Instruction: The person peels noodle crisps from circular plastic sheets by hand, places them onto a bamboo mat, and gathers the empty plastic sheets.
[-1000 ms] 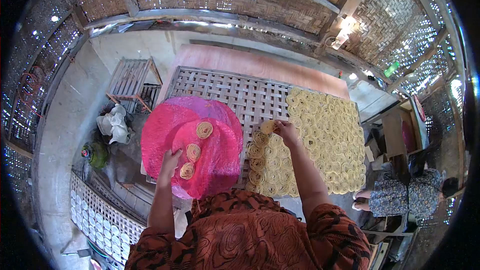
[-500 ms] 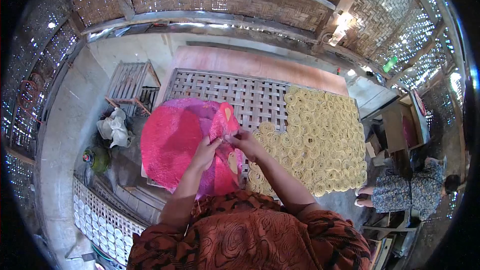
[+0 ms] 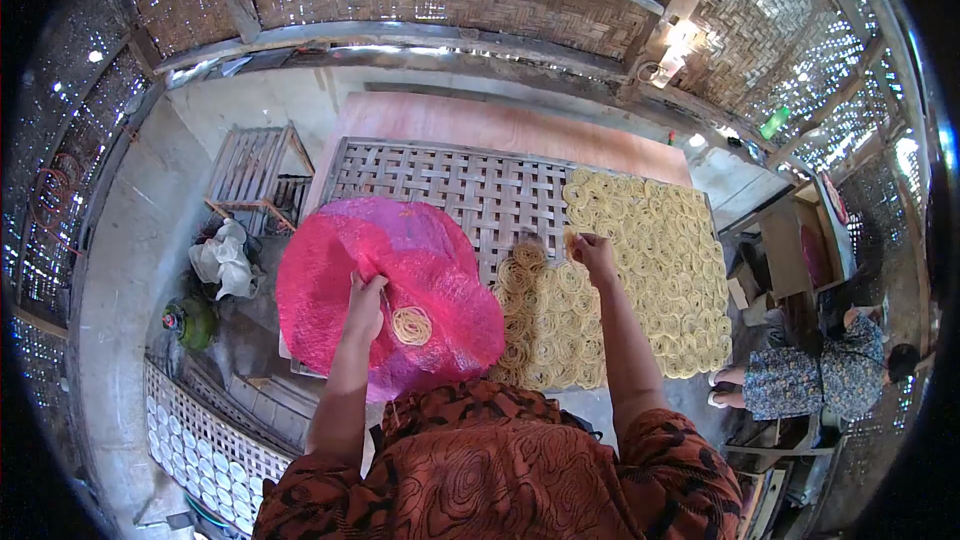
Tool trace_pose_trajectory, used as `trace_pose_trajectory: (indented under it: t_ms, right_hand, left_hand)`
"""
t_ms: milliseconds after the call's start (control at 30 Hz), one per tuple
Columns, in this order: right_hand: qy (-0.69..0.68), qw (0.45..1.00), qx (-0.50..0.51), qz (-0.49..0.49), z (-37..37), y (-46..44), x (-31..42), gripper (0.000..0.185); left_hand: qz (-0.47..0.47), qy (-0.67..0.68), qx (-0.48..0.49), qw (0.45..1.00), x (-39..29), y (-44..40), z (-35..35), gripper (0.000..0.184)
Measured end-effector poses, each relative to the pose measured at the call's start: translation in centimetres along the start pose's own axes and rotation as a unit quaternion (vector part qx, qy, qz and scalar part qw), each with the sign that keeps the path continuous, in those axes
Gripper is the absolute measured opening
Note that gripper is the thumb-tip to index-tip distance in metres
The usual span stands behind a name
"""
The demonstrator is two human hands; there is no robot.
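Observation:
My left hand (image 3: 364,308) is closed on a gathered fold of the pink net bag (image 3: 315,280), which lies bunched over the left part of the woven rack (image 3: 455,180). One pale yellow noodle coil (image 3: 411,325) rests on the net just right of that hand. My right hand (image 3: 596,258) is over the rack at the edge of the rows of noodle coils (image 3: 655,280). Its fingers are pinched on a noodle coil (image 3: 571,240), seen nearly edge-on. Several coils overlap near the bag's right side.
A pink-toned board (image 3: 520,125) lies behind the rack. To the left are a slatted wooden stand (image 3: 245,165), a white plastic bag (image 3: 223,260) and a green gas cylinder (image 3: 190,322). A lower rack (image 3: 270,455) holds white discs. Another person (image 3: 820,375) is at the right.
My hands have moved apart: the right has gone rightward to the coil rows, the left stays on the net. The net has spread rightward, and a coil now shows on it.

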State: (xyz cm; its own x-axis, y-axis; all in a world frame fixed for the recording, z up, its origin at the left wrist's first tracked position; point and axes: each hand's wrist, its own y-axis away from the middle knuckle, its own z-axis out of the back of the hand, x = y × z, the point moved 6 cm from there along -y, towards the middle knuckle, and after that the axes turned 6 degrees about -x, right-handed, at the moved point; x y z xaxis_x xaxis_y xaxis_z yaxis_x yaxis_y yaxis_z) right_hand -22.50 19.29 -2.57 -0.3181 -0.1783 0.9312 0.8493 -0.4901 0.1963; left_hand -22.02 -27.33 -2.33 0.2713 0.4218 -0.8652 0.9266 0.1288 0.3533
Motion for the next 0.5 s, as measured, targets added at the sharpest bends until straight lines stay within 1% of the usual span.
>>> trace_pose_trajectory:
  t_ms: [67, 133, 167, 200, 233, 267, 300, 333, 367, 400, 433, 467, 500]
  right_hand:
    - [-0.143, 0.986, 0.003, -0.081, -0.1, -1.0, -2.5, 0.021]
    - [-0.127, 0.988, -0.002, -0.083, -0.1, -1.6, -4.9, 0.021]
    - [-0.11, 0.99, -0.007, -0.085, -0.2, -1.8, -6.2, 0.021]
    - [0.195, 0.98, 0.022, 0.021, 0.3, -4.8, -10.3, 0.017]
    - [0.194, 0.98, 0.023, 0.022, -0.2, -3.9, -9.2, 0.017]
    - [0.357, 0.917, -0.061, 0.168, -0.7, -1.6, -4.9, 0.02]
    - [0.499, 0.799, -0.143, 0.303, -1.9, 1.6, -0.3, 0.025]
    - [0.424, 0.849, -0.122, 0.292, -2.9, 3.3, 3.4, 0.032]
    - [0.38, 0.871, -0.107, 0.292, -4.3, 2.6, 3.2, 0.02]
    - [0.282, 0.906, -0.088, 0.302, -6.0, 3.6, 5.0, 0.017]
    - [0.243, 0.921, -0.061, 0.297, -7.7, 5.2, 7.8, 0.014]
    - [0.231, 0.93, -0.031, 0.285, -9.4, 6.4, 10.5, 0.017]
    - [0.141, 0.959, 0.012, 0.246, -11.2, 6.0, 11.0, 0.025]
  left_hand:
    - [0.008, 0.015, -0.002, 1.0, -0.6, 0.5, -0.8, 0.046]
    - [-0.027, -0.087, 0.009, 0.996, -2.2, 1.7, -1.9, 0.045]
    - [-0.027, -0.087, 0.009, 0.996, -2.0, 1.5, -1.8, 0.045]
    - [-0.006, -0.048, 0.007, 0.999, -1.5, 1.1, -1.7, 0.038]
    - [0.015, -0.009, 0.005, 1.0, -1.1, 0.8, -1.5, 0.031]
    - [0.014, -0.009, 0.004, 1.0, -1.5, 0.8, -1.7, 0.031]
    - [0.032, 0.008, 0.022, 0.999, -1.8, 1.0, -2.3, 0.03]
    - [0.053, 0.025, 0.04, 0.998, -2.1, 1.3, -3.2, 0.03]
    - [0.054, 0.024, 0.04, 0.997, -2.6, 1.8, -4.4, 0.03]
    - [0.056, 0.025, 0.044, 0.997, -3.2, 2.4, -6.0, 0.031]
    - [0.058, 0.025, 0.048, 0.997, -3.6, 2.6, -6.9, 0.032]
    - [0.08, 0.042, 0.054, 0.994, -2.1, 1.3, -7.3, 0.031]
    - [0.079, 0.04, 0.057, 0.994, -2.4, 1.2, -8.1, 0.031]
